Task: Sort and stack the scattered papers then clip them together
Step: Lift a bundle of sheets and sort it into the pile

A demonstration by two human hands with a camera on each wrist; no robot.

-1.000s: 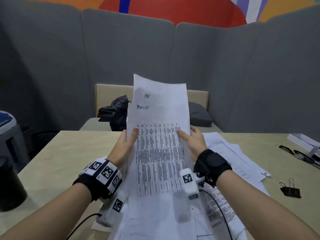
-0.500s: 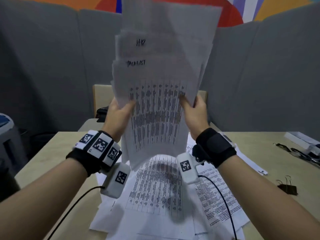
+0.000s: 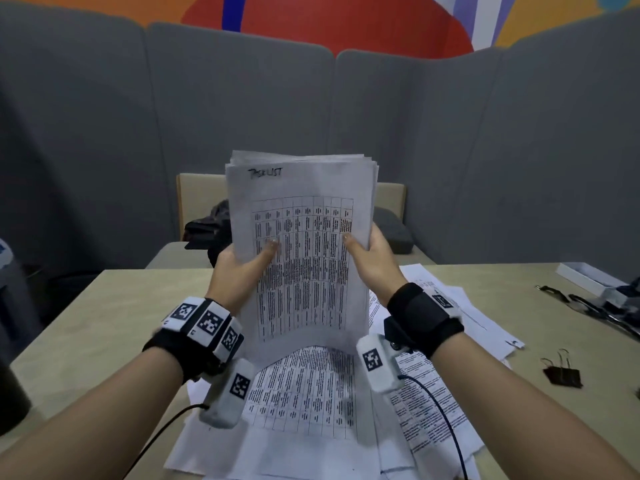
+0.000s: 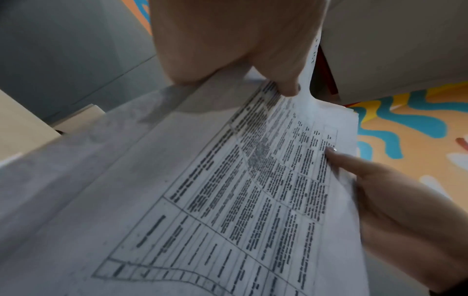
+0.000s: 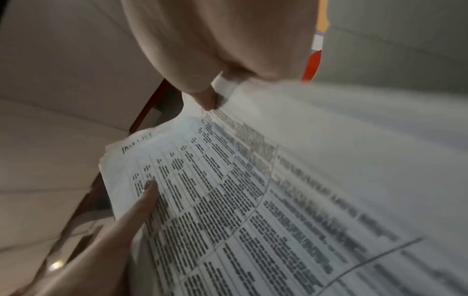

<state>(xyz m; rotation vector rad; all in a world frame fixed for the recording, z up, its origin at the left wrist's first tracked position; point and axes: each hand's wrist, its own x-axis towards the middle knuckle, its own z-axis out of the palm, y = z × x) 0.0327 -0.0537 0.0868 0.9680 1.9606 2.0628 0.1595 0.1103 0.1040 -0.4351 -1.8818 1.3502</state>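
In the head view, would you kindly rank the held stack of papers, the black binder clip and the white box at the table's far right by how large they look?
1. Stack of papers, by far the largest, though nearest the camera.
2. White box, cut off by the frame edge.
3. Binder clip, close to the box in apparent size, so their order is unsure.

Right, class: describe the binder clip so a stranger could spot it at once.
Start at the beige table and go to its right side, past the loose papers. The binder clip lies alone there: small, black, with two wire handles, nearer than the scissors.

You face grey padded screens point(image 3: 242, 133) under a bright mural point(image 3: 329, 26); a dark bundle point(image 3: 207, 230) and a grey cushion point(image 3: 393, 228) lie on the bench point(image 3: 194, 199). A black bin point(image 3: 12, 396) stands at your left.
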